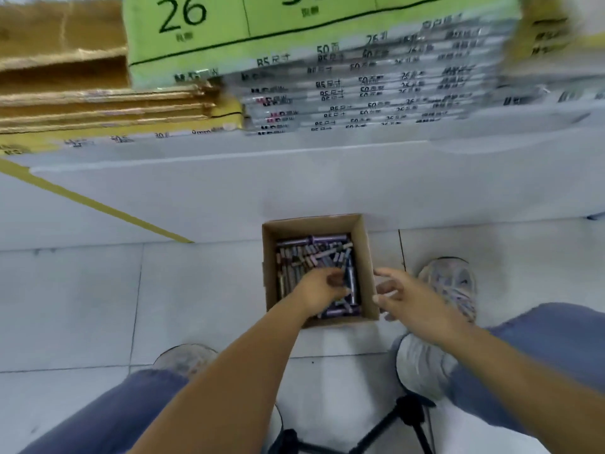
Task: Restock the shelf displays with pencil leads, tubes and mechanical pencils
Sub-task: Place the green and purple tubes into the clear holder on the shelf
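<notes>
Task thing: a heap of small purple and grey tubes [312, 253], lying crosswise inside an open cardboard box [366, 257].
Box: sits on the tiled floor [82, 306], just in front of the white shelf base [229, 185], between the person's feet.
Left hands entry: the left hand [322, 290] reaches down into the box at its near right part, fingers curled round a few of the tubes; one dark tube stands up between thumb and fingers. Blur hides how many it grasps.
Right hands entry: the right hand [406, 298] hangs just outside the box's right wall, fingers spread and loose, grasping nothing; whether the fingertips touch the cardboard I cannot tell.
Shelf above: a green pack [229, 31] printed with "26" lies on a stack of flat wrapped packs [360, 90] with printed labels; flat brown cardboard sheets [82, 103] are piled to the left.
Floor marks: a yellow stripe [98, 204] runs slantwise across the shelf base at left.
Person: blue jeans legs on both sides, a worn grey shoe [450, 285] right of the box, another [186, 358] at lower left.
Bottom edge: a black tripod [406, 417] stands between the legs.
</notes>
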{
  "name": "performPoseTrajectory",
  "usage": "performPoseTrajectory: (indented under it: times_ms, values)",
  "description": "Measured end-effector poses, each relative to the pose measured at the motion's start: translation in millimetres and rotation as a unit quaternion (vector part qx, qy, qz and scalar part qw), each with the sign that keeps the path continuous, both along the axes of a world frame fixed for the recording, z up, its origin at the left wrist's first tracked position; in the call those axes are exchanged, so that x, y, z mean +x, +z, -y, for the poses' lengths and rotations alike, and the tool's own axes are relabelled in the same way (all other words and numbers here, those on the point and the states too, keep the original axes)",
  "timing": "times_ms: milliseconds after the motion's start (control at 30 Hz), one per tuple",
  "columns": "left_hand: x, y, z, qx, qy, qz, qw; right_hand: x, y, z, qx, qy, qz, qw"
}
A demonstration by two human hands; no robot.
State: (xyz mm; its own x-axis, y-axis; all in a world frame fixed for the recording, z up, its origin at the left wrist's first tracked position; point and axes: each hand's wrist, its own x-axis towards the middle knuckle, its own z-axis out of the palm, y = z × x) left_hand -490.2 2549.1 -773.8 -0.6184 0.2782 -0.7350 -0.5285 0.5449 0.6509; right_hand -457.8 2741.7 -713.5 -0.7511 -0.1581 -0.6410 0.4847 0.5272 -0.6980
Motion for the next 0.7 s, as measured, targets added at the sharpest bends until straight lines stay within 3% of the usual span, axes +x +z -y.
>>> performPoseTrajectory:
  times_ms: [333,500,700]
  values:
    - [-7,-25,-23,-0.018,0.034,0.013,0.999,2,-6,-2,-0.029,-0.035,0.015,0.999]
    - [-2,-30,-24,0.016,0.123,0.042,0.991,2,-6,-4,-0.039,-0.027,0.006,0.999]
    - [-10,-34,-19,0.026,0.115,0.049,0.992,3,-12,-6,-0.058,-0.027,-0.005,0.998]
